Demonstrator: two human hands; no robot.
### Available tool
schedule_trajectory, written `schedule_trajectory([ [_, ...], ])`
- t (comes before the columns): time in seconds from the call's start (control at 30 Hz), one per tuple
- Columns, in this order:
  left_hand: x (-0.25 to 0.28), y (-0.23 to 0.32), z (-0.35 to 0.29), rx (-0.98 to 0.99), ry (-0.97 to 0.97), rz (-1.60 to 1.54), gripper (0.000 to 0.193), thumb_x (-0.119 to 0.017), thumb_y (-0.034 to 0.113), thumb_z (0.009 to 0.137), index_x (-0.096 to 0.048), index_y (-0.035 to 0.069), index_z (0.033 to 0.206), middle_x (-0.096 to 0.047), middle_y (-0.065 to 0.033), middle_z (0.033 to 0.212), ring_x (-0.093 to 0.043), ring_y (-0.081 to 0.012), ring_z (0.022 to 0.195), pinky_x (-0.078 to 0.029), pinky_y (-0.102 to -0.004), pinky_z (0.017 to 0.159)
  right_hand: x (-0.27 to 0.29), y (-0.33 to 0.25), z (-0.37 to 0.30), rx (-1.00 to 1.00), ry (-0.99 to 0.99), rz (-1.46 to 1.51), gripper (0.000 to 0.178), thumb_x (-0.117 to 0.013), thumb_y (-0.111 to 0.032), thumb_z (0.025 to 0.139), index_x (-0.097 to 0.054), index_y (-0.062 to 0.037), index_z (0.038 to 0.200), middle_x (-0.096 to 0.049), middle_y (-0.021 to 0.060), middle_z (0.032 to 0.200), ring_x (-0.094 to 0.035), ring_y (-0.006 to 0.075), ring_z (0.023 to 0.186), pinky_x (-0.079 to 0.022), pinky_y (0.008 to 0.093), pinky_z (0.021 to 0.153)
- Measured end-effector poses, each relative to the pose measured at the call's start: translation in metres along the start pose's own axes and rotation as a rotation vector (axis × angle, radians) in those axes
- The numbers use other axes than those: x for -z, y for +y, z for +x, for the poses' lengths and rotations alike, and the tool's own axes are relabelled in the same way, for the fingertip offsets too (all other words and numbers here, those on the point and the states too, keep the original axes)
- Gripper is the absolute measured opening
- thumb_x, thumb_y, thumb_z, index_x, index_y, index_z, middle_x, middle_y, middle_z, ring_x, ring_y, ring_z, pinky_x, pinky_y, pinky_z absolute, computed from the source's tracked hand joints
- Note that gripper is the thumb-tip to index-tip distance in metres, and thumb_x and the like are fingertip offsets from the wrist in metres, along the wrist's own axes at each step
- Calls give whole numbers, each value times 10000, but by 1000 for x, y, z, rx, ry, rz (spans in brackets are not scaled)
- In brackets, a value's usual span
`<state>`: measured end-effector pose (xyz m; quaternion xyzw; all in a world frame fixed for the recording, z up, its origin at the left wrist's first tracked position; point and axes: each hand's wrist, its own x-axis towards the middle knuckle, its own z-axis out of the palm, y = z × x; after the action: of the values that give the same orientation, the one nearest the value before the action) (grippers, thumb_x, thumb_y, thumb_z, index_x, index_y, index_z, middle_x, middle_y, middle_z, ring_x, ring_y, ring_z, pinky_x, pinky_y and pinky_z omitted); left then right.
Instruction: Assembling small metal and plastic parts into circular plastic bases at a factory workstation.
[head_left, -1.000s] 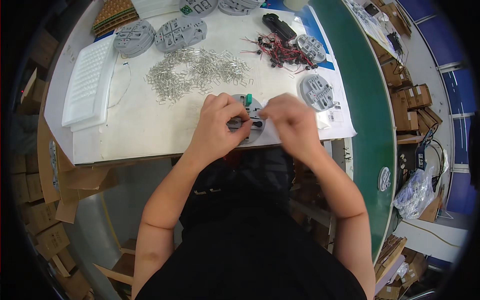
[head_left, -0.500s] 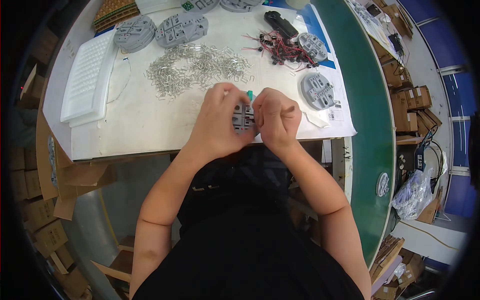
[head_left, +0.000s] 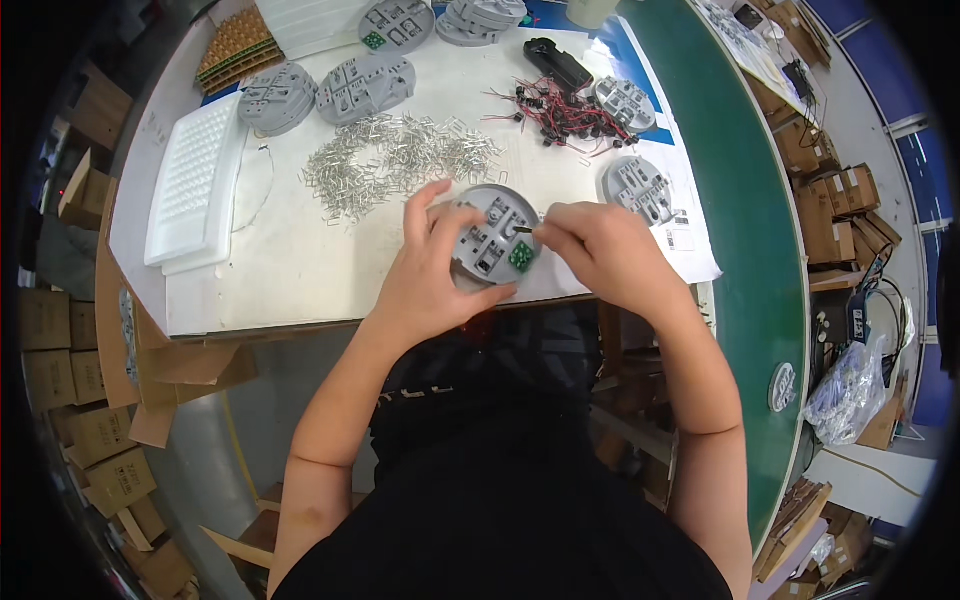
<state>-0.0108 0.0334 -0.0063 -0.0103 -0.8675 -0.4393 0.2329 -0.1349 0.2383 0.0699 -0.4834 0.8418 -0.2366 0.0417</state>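
My left hand [head_left: 430, 275] is curved round the left rim of a round grey plastic disc [head_left: 487, 242], thumb at its near edge. The disc carries small dark and metal parts in its compartments, with a green square board [head_left: 521, 257] toward its near right. Over the disc's right side, the fingertips of my right hand [head_left: 610, 250] pinch a small thin dark piece [head_left: 523, 230]. Its kind is too small to make out. Beyond the disc lies a loose heap of bent metal wire clips [head_left: 400, 155].
Similar grey discs stand at the back left [head_left: 367, 88] and on the right [head_left: 640, 190]. A white ridged tray [head_left: 190, 180] lies left. Red-and-black wired parts [head_left: 570, 115] lie near a black case [head_left: 557, 64]. A green surface [head_left: 745, 330] runs along the right.
My right hand has moved right, away from my left, uncovering more of the disc. The disc appears turned, its green board now at the near right. The whole view has shifted slightly.
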Motion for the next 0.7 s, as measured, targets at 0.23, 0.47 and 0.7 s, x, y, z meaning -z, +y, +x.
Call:
schedule_trajectory([
  [0.23,19,11,4,141,-170,91,1115,-1007,385,605,-483,45,1528,-639,-196,1270,-633,-368,1152,-534,-450,969,-21,-13,14,-98,-156,-70,312,-641,-300,1030,-699,-50,854,-693,190,764,-679,425,740,-529,518,663],
  [0.47,4,5,-5,163,-73,100,1206,-1040,318,547,-475,64,1582,-671,-141,1240,-669,-287,1086,-547,-403,948,-34,-27,23,-137,-191,-106,339,-644,-319,1027,-704,-61,817,-688,184,722,-677,424,694,-527,535,635],
  [0.7,13,-3,-2,236,-146,-120,1142,-1022,305,586,-498,20,1560,-694,-144,1126,-670,-272,943,-553,-380,857,-41,-24,23,-96,-174,-162,412,-602,-354,1052,-710,-57,789,-697,186,693,-708,404,670,-562,514,621],
])
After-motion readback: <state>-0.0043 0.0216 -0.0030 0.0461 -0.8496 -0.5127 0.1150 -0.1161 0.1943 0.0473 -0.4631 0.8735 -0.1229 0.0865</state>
